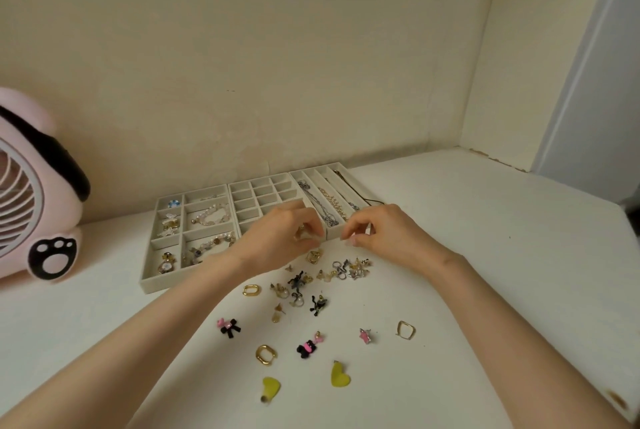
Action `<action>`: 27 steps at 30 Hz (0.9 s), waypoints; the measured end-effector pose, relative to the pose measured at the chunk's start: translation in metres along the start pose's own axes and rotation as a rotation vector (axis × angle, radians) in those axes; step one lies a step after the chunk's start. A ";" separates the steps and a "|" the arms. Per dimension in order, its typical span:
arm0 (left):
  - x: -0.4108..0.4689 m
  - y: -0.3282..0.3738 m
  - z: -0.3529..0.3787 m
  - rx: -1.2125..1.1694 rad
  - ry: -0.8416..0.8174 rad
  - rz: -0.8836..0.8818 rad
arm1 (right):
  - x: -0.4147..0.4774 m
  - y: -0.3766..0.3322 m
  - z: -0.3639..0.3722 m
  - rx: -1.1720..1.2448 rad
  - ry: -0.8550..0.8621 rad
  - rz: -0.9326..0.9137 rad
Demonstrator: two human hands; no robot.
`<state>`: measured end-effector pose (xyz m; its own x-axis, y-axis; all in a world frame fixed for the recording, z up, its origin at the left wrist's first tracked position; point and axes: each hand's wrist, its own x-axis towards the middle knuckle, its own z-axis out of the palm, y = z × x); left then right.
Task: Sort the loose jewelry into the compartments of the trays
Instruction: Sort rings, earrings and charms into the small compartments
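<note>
Three cream trays stand in a row by the wall. The left tray point(147, 276) holds bracelets, brooches and a watch, the middle grid tray point(231, 200) has bare cells, and the right slotted tray point(330, 234) holds chains and a pearl strand. My left hand point(280, 233) hovers at the middle tray's front edge, fingers pinched on a small gold piece point(301, 228). My right hand point(379, 229) is close beside it, fingertips pinched together in front of the right tray; what they hold is hidden. Loose jewelry lies below: a silver cluster point(349, 269), gold hoops point(251, 290), black-pink bows point(307, 349), yellow hearts point(340, 374).
A pink fan point(31, 193) with a paw print stands at the left, next to the left tray. A gold square ring point(405, 330) and a pink star charm point(365, 336) lie to the right on the white table. The wall rises right behind the trays.
</note>
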<state>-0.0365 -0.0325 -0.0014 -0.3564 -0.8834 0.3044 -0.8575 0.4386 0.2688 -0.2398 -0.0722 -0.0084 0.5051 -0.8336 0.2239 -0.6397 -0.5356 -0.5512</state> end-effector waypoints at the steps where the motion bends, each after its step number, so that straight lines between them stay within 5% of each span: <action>1: -0.003 0.001 0.000 -0.004 -0.005 -0.005 | 0.000 0.000 -0.002 -0.003 -0.014 0.009; 11: -0.016 0.006 0.008 0.016 -0.045 -0.005 | -0.008 -0.003 -0.011 0.042 -0.295 0.048; 19: -0.013 0.015 0.005 -0.067 -0.041 0.013 | -0.008 -0.005 -0.011 0.070 -0.220 0.051; 27: -0.028 0.058 0.006 -0.345 -0.355 0.147 | -0.007 -0.004 -0.014 0.273 -0.154 0.077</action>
<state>-0.0784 0.0161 0.0002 -0.6193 -0.7836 0.0492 -0.6377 0.5386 0.5507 -0.2491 -0.0661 0.0035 0.5566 -0.8286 0.0604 -0.5105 -0.3985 -0.7620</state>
